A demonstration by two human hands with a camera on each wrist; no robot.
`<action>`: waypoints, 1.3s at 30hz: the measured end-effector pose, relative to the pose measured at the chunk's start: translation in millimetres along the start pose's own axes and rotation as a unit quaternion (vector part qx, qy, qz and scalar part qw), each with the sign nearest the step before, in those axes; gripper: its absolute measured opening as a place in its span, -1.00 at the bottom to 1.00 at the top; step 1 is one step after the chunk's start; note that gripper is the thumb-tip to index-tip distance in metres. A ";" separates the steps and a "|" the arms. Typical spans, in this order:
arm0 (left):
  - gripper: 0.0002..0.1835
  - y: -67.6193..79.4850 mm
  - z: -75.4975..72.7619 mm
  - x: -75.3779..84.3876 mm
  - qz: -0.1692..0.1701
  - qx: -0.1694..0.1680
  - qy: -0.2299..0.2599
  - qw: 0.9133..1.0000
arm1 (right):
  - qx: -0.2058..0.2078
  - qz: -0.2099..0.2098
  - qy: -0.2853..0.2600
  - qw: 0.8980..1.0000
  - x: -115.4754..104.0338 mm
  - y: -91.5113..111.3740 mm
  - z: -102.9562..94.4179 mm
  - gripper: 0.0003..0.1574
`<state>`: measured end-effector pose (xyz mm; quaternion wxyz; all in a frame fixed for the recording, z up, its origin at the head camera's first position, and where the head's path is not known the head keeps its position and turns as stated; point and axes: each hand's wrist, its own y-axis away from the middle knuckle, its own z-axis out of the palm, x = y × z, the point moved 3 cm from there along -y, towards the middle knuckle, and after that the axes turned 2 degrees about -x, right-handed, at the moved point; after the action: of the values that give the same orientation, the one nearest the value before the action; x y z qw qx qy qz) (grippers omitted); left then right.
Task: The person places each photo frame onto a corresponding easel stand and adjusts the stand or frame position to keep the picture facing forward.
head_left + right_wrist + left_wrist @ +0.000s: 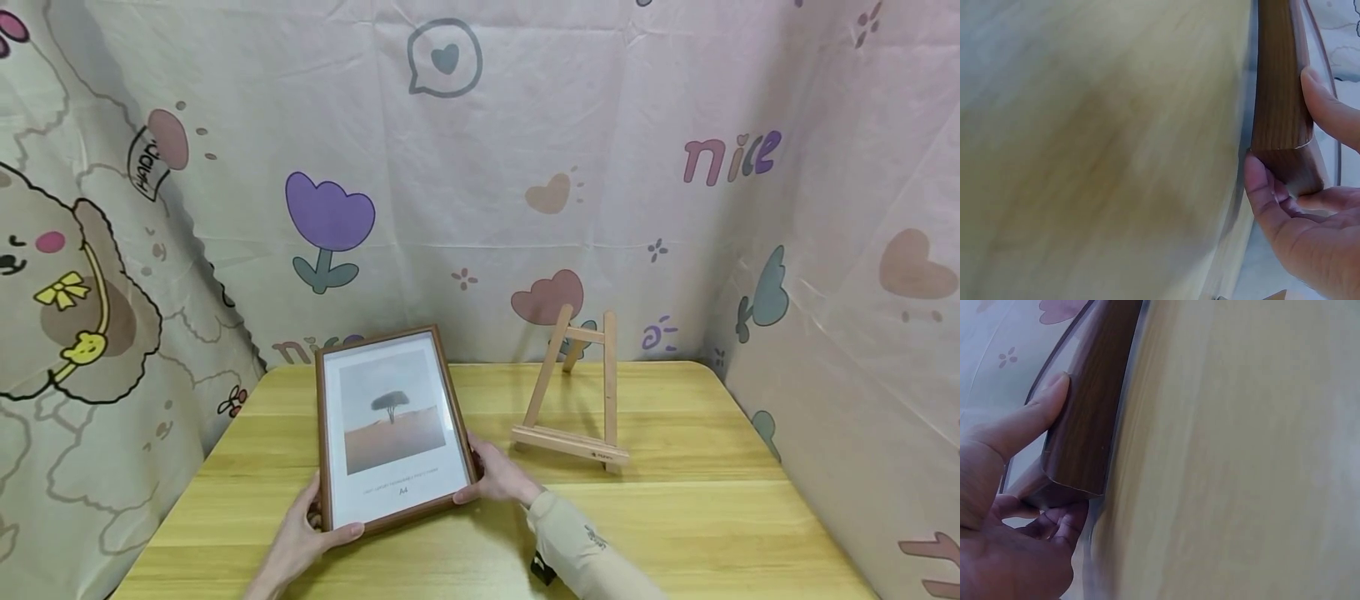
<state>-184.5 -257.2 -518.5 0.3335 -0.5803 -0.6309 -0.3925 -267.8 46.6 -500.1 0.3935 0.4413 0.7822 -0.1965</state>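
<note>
A brown wooden picture frame (392,508) with a print of a lone tree lies tilted at the left of the table. My left hand (296,529) grips its lower left corner, thumb over the front edge and fingers curled round the side. At the lower right corner my right hand (495,473) holds it in the same way. In the left wrist view the left thumb (1047,403) presses the front of the moulding. The right wrist view shows the right fingers (1263,187) curled at the frame's corner. A small wooden easel (609,383) stands to the right of the frame.
The yellow wood-grain table (697,500) ends at the back against a patterned cloth (480,167), which also hangs at both sides. A small black object (542,568) shows beside the right sleeve near the front.
</note>
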 end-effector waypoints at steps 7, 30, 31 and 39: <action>0.26 -0.2 -0.1 0.7 0.015 0.007 0.007 1.000 | 0.011 -0.023 0.010 1.000 -2.6 1.5 -1.8 0.37; 0.40 0.6 -0.3 8.2 0.008 0.038 -0.079 0.996 | 0.070 -0.022 0.021 0.997 0.9 3.2 -0.5 0.43; 0.40 0.4 0.0 8.7 0.009 0.041 -0.081 0.996 | 0.073 -0.022 0.018 0.997 0.9 3.4 -0.4 0.43; 0.42 -1.3 1.6 12.0 0.017 0.056 -0.083 0.995 | 0.095 -0.018 0.012 0.995 -0.8 4.5 -2.5 0.43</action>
<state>-187.0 -250.2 -508.8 0.3187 -0.6018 -0.6673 -0.3016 -264.9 50.2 -497.8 0.3367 0.4649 0.7724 -0.2717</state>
